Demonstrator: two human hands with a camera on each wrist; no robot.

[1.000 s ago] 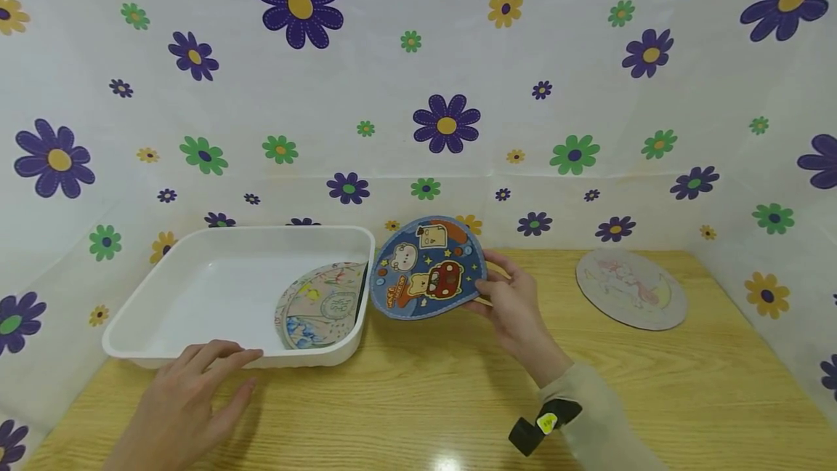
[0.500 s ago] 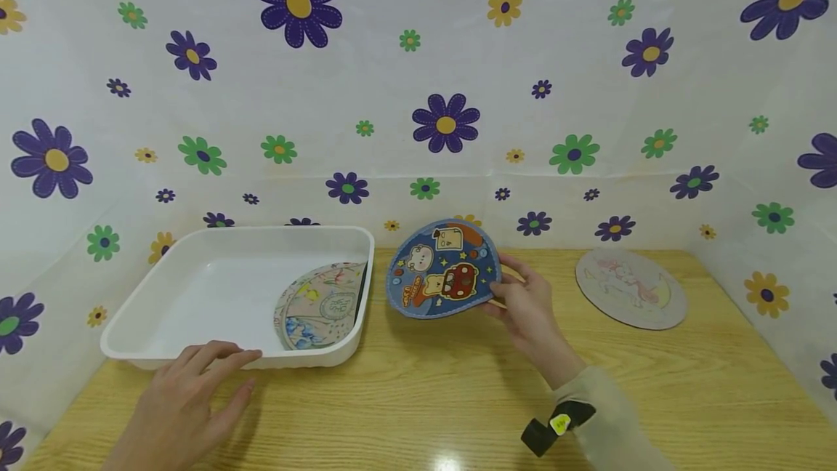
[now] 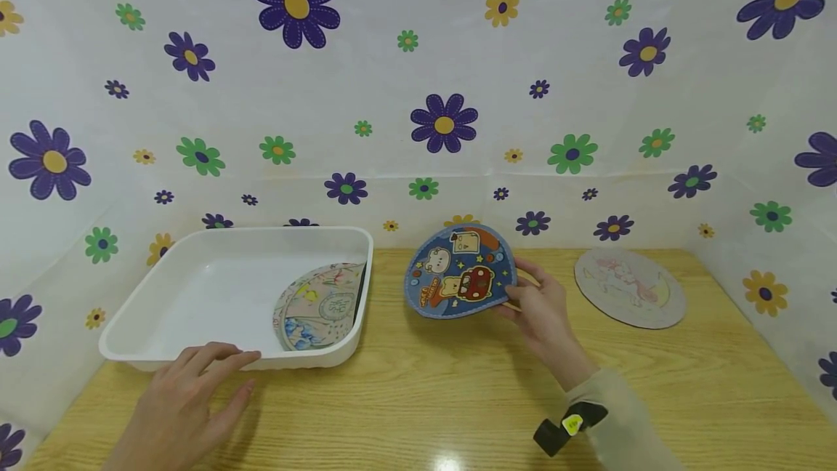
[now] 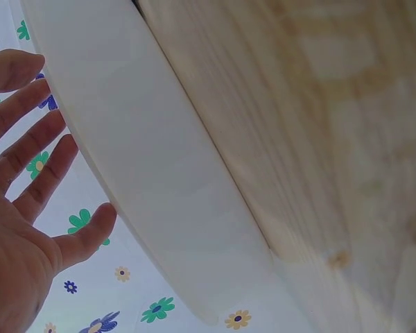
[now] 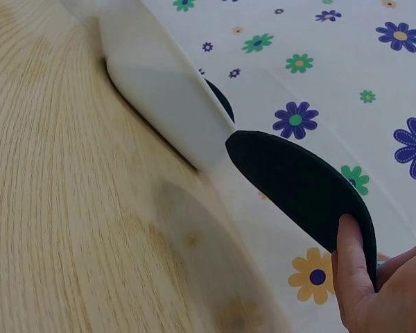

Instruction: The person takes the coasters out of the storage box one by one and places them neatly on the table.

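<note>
On the table, the tray stands to your left, with a beige mat slanting in its right end. At the right, the pale mat lies flat. The blue mat is tilted above the table, between tray and pale mat, clear of both. Your right hand pinches its right edge, thumb on top, fingers beneath (a one-sided hold, so the far side could well dip or swing). Pinch firmly, turn the wrist slowly, and level it before any release. Your left hand, fingers spread and relaxed, grips nothing at the tray's near side; a light touch there should steady it.
</note>
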